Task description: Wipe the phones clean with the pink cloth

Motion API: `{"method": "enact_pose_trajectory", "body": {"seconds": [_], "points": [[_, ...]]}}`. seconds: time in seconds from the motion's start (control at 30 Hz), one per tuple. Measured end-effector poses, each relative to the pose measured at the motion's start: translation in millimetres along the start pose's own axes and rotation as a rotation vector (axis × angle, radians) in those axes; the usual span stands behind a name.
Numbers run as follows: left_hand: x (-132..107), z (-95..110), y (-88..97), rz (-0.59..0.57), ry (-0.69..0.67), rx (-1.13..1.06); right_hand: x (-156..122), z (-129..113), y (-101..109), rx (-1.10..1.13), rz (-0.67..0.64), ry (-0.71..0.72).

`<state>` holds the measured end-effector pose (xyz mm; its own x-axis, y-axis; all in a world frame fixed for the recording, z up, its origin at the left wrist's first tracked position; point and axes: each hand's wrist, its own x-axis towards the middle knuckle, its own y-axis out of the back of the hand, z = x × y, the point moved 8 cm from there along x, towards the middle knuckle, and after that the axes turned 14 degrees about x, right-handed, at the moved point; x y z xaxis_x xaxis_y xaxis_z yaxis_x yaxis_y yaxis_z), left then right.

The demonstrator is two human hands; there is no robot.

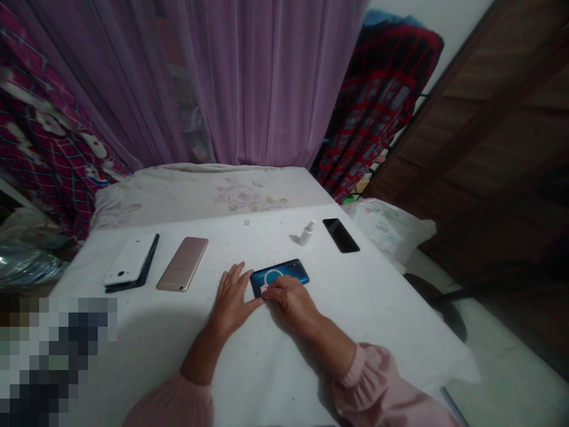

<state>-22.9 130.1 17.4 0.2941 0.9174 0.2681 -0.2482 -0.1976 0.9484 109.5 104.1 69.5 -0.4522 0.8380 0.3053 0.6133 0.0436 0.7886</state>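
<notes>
Dark blue smartphone (pixel 280 277) lying face up at centre of the white-covered worktop (pixel 364 308), a ring shown on its lit screen. Right hand (pixel 291 302) is laid over its near left corner, fingers curled onto the screen; whether anything is pinched cannot be told. Left hand (pixel 232 299) is placed flat and spread on the cloth just left of the phone, thumb reaching toward the right hand. Further left: white phone (pixel 128 260) on a black case (pixel 144 270), rose-gold phone (pixel 182 264). Far right: small white bottle (pixel 306 233), black phone (pixel 341 235). Markings on the plastic bag (pixel 391 228) are too blurred to be read.
</notes>
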Motion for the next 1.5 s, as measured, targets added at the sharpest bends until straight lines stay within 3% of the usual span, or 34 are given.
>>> {"method": "enact_pose_trajectory", "body": {"seconds": [0.23,0.4,0.63,0.87,1.07,1.23,1.37,1.5], "points": [[1,-2,-0.7,-0.084,-0.051,-0.017,32,22,3,-0.068,0.085,-0.19],[0,-4,-3.4,-0.095,-0.073,-0.024,47,9,-13,-0.066,0.102,-0.149],[0,-4,-3.6,-0.119,-0.086,-0.039,13,-13,-9,0.106,0.073,0.142],[1,-6,-3.6,-0.166,-0.093,-0.024,-14,-2,6,0.116,0.054,0.182],[0,-3,-0.5,-0.11,-0.059,0.005,-42,46,40,0.057,0.14,-0.005],[-2,5,5.3,-0.054,-0.033,0.068,-48,96,64,0.009,0.299,-0.289],[-2,8,8.1,-0.009,-0.05,0.078,-27,101,61,-0.039,0.326,-0.408],[-3,5,8.9,0.052,-0.028,0.059,8,90,47,-0.101,0.189,-0.444]]}}
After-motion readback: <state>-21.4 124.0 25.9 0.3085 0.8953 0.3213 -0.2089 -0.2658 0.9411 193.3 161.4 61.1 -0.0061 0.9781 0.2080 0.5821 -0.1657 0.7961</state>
